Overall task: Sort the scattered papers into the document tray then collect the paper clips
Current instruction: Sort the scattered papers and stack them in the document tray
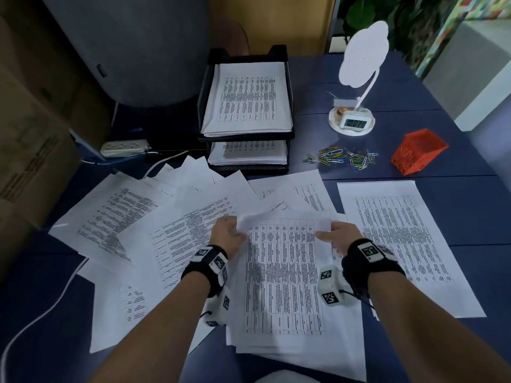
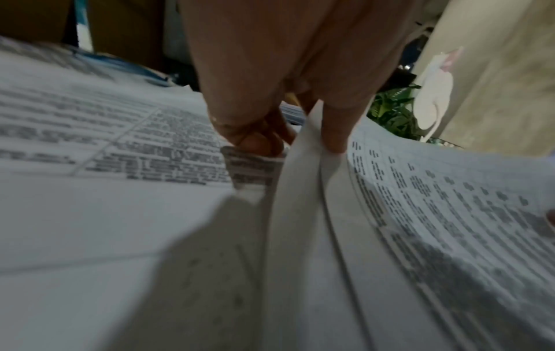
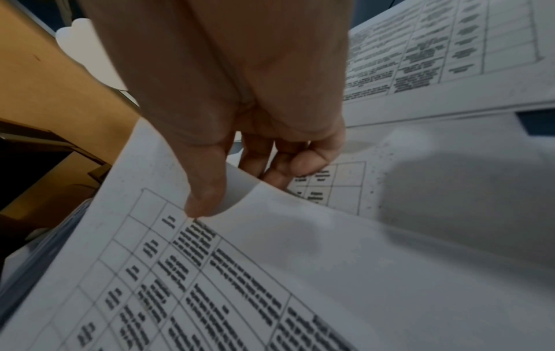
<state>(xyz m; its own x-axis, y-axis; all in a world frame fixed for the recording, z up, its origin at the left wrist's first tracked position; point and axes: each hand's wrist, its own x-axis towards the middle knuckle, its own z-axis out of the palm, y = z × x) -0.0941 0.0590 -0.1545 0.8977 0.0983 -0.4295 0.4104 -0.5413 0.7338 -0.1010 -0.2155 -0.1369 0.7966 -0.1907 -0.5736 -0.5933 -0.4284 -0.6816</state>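
Note:
A stack of printed papers (image 1: 284,275) lies in front of me on the blue desk, its far edge lifted. My left hand (image 1: 228,230) pinches the stack's far left corner, thumb on top and fingers underneath, as the left wrist view shows (image 2: 306,142). My right hand (image 1: 336,233) pinches the far right corner (image 3: 237,192) the same way. More loose sheets (image 1: 130,217) fan out to the left, and one sheet (image 1: 401,241) lies to the right. The black two-tier document tray (image 1: 246,136) at the back holds papers on both levels. Colourful paper clips (image 1: 343,158) lie scattered right of the tray.
An orange mesh container (image 1: 417,153) lies on its side right of the clips. A white desk lamp (image 1: 359,56) with a small clock at its base (image 1: 352,123) stands behind them. A power strip (image 1: 124,147) and white cable (image 1: 41,313) lie at left.

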